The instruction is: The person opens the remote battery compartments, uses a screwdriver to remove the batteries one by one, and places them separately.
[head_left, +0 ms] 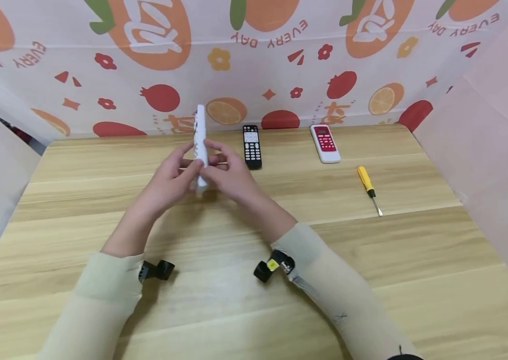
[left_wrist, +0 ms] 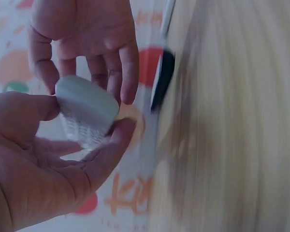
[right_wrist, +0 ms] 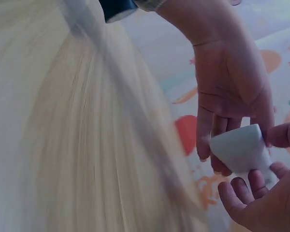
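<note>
Both hands hold a white remote control (head_left: 200,135) above the table, turned edge-on in the head view. Its button side faces left. My left hand (head_left: 168,180) grips it from the left, thumb at the near edge. From the other side my right hand (head_left: 233,175) pinches it between thumb and fingers. In the left wrist view, the near end of the white remote control (left_wrist: 89,104) shows, with rows of small marks below. The right wrist view shows its plain white back (right_wrist: 241,150) against the curled fingers of my right hand (right_wrist: 270,198).
A black remote control (head_left: 252,147) lies at the back of the wooden table (head_left: 209,310). Right of it is a white remote control with a red face (head_left: 325,143), then a yellow-handled screwdriver (head_left: 368,187). A fruit-printed cloth (head_left: 254,65) hangs behind the table.
</note>
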Available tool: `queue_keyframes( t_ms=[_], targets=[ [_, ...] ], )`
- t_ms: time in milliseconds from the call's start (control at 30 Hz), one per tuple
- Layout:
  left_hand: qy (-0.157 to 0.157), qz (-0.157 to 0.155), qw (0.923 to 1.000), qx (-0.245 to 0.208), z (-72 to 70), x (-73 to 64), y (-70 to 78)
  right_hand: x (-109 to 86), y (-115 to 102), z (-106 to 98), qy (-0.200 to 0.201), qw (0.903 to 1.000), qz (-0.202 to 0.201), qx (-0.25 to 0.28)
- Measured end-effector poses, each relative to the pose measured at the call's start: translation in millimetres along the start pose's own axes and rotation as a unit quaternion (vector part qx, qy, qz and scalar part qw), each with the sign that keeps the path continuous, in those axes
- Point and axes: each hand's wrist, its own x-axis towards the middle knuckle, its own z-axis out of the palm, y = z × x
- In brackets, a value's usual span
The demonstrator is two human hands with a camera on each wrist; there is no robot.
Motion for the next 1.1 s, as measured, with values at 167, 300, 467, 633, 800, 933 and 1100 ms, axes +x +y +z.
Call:
queue_keyframes(
  t_ms=[167,300,467,633,800,933,1100],
  targets=[
    [0.028,0.003,0.9928,-0.117,29.6,-2.1,17.5,-21.0,-6.3,-32.8,-0.020,0.9987,-0.046,0.009],
    [0.046,-0.005,0.9832,-0.177,51.5,6.5,29.7,-32.2,-10.9,-58.1,-0.029,0.9981,-0.054,-0.014],
    [0.062,-0.006,0.9694,-0.238,76.0,22.2,45.3,-37.5,-12.0,-82.4,-0.018,0.9993,-0.029,0.013],
    [0.072,0.034,0.9676,-0.239,89.3,32.7,51.9,-37.5,-14.6,-96.8,-0.015,0.9979,-0.017,0.061],
    [0.064,0.045,0.9921,-0.099,78.7,27.8,43.3,-38.2,-14.5,-102.1,-0.014,0.9991,0.010,0.039],
    [0.034,0.041,0.9983,0.023,60.8,22.2,40.7,-40.0,-17.9,-108.1,-0.009,0.9997,0.004,0.022],
    [0.042,0.065,0.9782,0.193,42.1,14.7,48.8,-42.5,-24.5,-119.8,0.009,0.9996,-0.025,-0.008]
  ],
)
